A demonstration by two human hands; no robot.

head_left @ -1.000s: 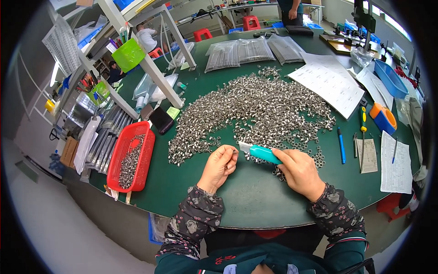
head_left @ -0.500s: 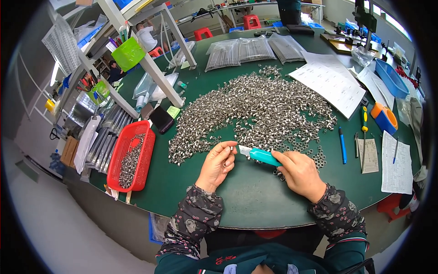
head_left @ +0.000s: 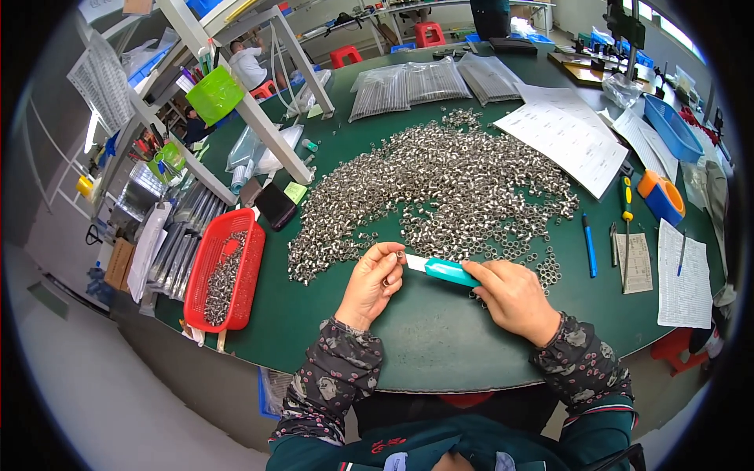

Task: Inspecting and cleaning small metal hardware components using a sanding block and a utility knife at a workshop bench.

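Observation:
My right hand [head_left: 512, 297] grips a teal-handled utility knife [head_left: 449, 272] with its short blade pointing left. The blade tip meets a small metal ring [head_left: 399, 256] pinched in the fingertips of my left hand [head_left: 372, 282]. Both hands rest on the green table [head_left: 440, 345] near its front edge. Just beyond them spreads a wide heap of small silvery metal rings [head_left: 448, 184].
A red plastic basket [head_left: 226, 271] with more metal parts sits at the left edge. Printed sheets [head_left: 567, 140], a blue pen [head_left: 589, 245], a screwdriver [head_left: 626, 200], an orange tape dispenser [head_left: 661, 198] and a blue bin [head_left: 672, 129] lie right. Bagged parts [head_left: 428, 82] lie at the back.
Both hands stay almost in place. My left fingers have turned the small ring a little against the blade tip.

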